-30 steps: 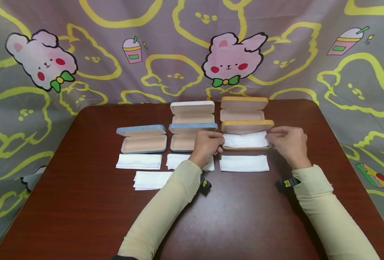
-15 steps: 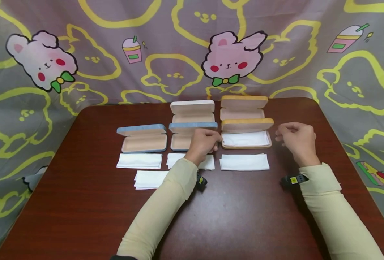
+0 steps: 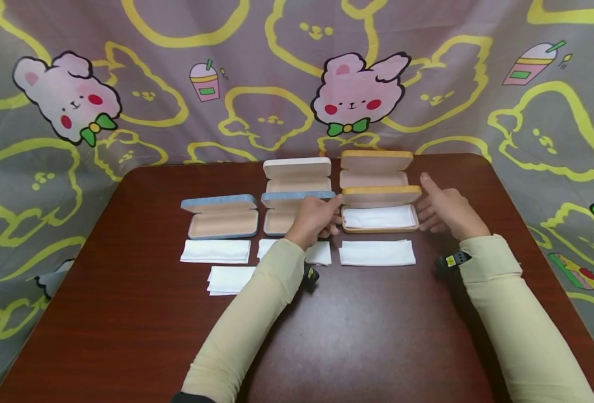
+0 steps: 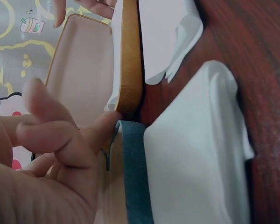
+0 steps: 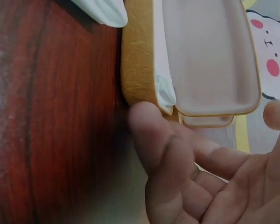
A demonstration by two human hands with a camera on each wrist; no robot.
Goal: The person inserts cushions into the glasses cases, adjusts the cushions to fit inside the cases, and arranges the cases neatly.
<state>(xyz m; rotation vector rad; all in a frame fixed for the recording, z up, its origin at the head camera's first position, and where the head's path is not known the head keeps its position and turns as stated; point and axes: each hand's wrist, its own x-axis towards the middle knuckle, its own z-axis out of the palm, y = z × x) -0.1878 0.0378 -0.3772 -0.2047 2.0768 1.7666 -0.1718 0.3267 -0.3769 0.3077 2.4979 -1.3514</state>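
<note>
The head view has, right of centre, a white folded rectangular cloth (image 3: 378, 217) lying inside an open mustard-yellow hard-shell case (image 3: 381, 191), its lid tilted up behind; so far as can be judged, this one is laid in place, lying fairly flat inside the rim. At the case's left end is the person's left hand (image 3: 311, 221), fingers loosely bent and gripping nothing, one fingertip seemingly against the case's end in the left wrist view. At its right end the right hand (image 3: 448, 210) is relaxed, thumb spread apart, holding nothing, with a fingertip at the case's corner in the right wrist view; whether it presses cannot be told. Four more white folded cloths lie outside on the dark red-brown wooden table (image 3: 352, 336): one just below the yellow case, one at centre partly behind the left hand, two left of centre. Four other cases stand open: a second yellow one (image 3: 376, 155) behind, a white one (image 3: 297, 166) at upper centre, and two pale-blue ones (image 3: 218, 202) at centre and left. No cloth shows in these, though their interiors are partly covered; by this count, one case appears filled and four unfilled.
</note>
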